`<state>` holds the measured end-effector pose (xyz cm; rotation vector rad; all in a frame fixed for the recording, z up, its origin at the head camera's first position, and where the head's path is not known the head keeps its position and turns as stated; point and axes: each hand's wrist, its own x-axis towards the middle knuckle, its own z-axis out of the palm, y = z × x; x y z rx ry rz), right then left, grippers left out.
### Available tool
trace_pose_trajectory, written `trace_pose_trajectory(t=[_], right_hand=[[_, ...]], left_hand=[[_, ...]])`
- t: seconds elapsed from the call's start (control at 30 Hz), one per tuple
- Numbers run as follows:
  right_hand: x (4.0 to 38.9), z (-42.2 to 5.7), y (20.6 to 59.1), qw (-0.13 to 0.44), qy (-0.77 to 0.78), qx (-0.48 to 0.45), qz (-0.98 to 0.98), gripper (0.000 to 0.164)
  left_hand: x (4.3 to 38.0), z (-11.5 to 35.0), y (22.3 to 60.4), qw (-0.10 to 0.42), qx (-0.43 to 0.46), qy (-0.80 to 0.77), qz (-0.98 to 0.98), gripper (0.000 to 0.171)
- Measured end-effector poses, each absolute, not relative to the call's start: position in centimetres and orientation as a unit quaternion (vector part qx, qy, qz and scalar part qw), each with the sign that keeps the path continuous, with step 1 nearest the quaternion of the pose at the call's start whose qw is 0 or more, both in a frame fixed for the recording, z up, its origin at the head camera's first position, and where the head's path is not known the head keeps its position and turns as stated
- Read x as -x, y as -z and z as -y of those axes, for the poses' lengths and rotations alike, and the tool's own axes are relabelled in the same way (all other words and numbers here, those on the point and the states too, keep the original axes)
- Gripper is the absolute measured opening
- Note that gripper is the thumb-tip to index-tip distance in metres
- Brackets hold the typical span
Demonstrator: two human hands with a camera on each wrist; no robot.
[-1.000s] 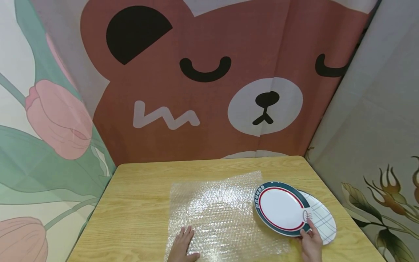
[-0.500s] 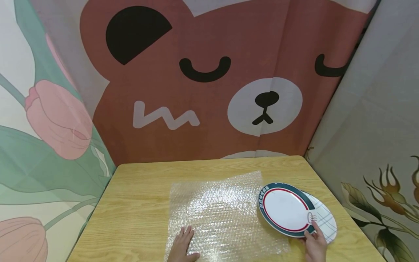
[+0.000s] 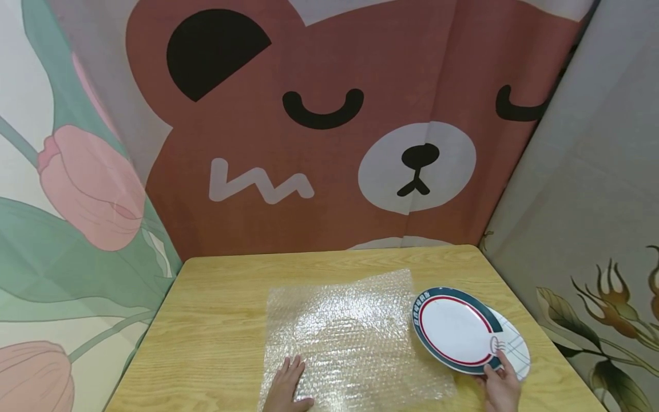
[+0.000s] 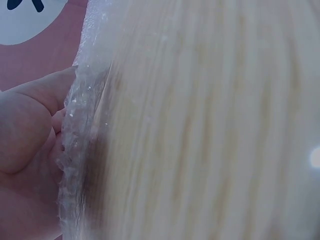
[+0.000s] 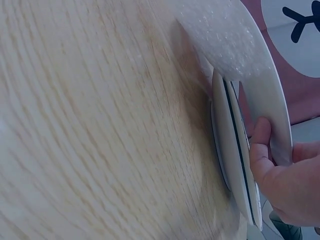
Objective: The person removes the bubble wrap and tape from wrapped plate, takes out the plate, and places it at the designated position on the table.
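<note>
My left hand (image 3: 288,386) rests on the lower left of a clear sheet of bubble wrap (image 3: 345,326), its fingers fairly straight. In the left wrist view the palm side of that hand (image 4: 30,145) lies against the sheet's edge. At the right, my right hand (image 3: 500,380) pinches the near right rim of a white plate (image 3: 455,331) with a dark teal border and red ring. Beneath it, partly hidden, is a white plate with a line pattern (image 3: 517,349). The right wrist view shows the held plate's pale underside (image 5: 272,105) tilted above the lower plateware (image 5: 235,150).
The wooden table (image 3: 206,332) carries everything. A bear-print curtain (image 3: 257,137) hangs behind it, with a tulip-print cloth (image 3: 92,189) on the left and a pale floral cloth (image 3: 587,217) on the right.
My right hand has carried the teal-rimmed plate a little to the right, off the bubble wrap's edge and further over the line-patterned plate. The left hand has stayed in place.
</note>
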<state>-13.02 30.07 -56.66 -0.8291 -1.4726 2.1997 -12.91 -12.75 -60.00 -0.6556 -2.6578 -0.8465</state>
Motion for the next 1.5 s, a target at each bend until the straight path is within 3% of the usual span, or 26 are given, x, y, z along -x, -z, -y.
trace_pose_trajectory(t=[0.17, 0.4, 0.77, 1.5], right_hand=[[12.8, -30.1, 55.4, 0.161, -0.769, 0.332, 0.523, 0.063], [13.6, -32.4, 59.0, 0.184, -0.778, 0.352, 0.487, 0.064], [12.0, -30.4, 54.4, 0.157, -0.725, 0.392, 0.545, 0.064], [13.1, -32.0, 55.9, 0.140, -0.647, 0.486, 0.570, 0.061]], left_hand=[[12.9, 12.7, 60.1, 0.142, 0.224, 0.293, 0.919, 0.075], [12.9, 12.8, 59.8, 0.133, 0.228, 0.297, 0.918, 0.075], [12.9, 12.7, 59.9, 0.130, 0.227, 0.296, 0.919, 0.074], [12.9, 12.8, 60.0, 0.128, 0.230, 0.295, 0.918, 0.075]])
